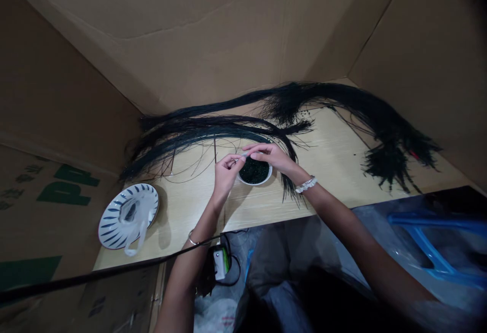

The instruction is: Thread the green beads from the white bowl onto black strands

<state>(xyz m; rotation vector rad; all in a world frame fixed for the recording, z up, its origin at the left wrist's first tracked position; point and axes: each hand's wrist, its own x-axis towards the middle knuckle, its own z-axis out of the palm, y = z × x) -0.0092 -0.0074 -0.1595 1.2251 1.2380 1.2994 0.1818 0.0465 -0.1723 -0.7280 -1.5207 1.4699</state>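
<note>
Over a small white bowl filled with tiny dark green grains, perhaps beads, my two hands meet at their fingertips. My left hand is closed in a pinch at the bowl's left rim. From the right, my right hand reaches over the far rim, its thumb and fingers also pinched together. Something small and pale shows between the fingertips, too small to name. Just behind the hands lie bundles of long dark strands, with loose ends trailing down to the right of the bowl.
A striped plate holding a clear plastic bag stands at the table's left. A larger dark bundle curves to the right, with bushy ends. Cardboard walls enclose the table. Below are a blue stool and a power strip; a black cable crosses in front.
</note>
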